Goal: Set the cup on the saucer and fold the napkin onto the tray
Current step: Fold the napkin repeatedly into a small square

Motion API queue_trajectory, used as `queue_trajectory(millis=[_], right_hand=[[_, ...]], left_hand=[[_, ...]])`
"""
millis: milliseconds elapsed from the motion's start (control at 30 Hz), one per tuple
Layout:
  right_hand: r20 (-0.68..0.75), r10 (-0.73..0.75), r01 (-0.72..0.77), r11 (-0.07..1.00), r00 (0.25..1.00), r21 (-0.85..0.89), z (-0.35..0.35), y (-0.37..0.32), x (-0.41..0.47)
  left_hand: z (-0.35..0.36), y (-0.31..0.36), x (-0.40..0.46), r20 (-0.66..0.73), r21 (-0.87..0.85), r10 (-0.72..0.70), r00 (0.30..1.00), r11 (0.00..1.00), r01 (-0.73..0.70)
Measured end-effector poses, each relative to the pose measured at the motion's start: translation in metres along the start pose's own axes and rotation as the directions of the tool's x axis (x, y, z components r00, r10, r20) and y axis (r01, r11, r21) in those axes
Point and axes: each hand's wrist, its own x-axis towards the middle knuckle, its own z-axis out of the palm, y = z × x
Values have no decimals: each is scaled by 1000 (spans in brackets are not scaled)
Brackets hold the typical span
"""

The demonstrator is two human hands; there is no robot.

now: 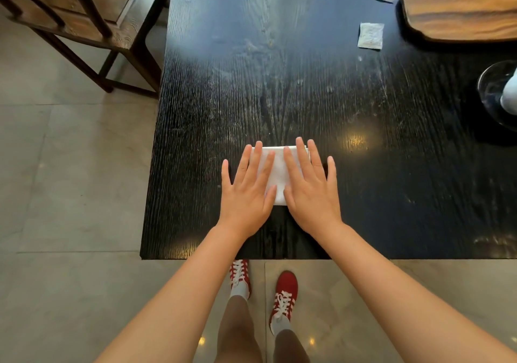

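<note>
one head-worn wide-angle view looks steeply down, close over the dark table's (279, 82) near edge.

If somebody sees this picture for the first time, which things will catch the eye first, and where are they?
First, the left hand and right hand, pressed flat, fingers spread, on a folded white cloth napkin near the front edge of the black wood-grain table. Next, the oval brown wooden tray at the far right, with nothing visible on it. Below the table edge, red lace-up shoes stand on the pale floor.
</note>
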Motion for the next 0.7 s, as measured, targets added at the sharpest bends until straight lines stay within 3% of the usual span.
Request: queue_trajectory(millis=[133,467,600,700], right_hand=[[77,-13,18,998,997,-56,8,8,2],[76,24,-18,996,997,-83,12,3,-27],[89,23,-15,996,996,-89,10,4,-39],[95,33,-27,997,995,-73,10,5,-43]], left_hand=[[3,-1,2,57,32,-18,998,999,16],[0,7,-18,142,66,15,990,998,-25],[-10,18,-28,94,-99,24,995,995,-15],[-22,26,-32,-32,-345,-171,985,927,149]])
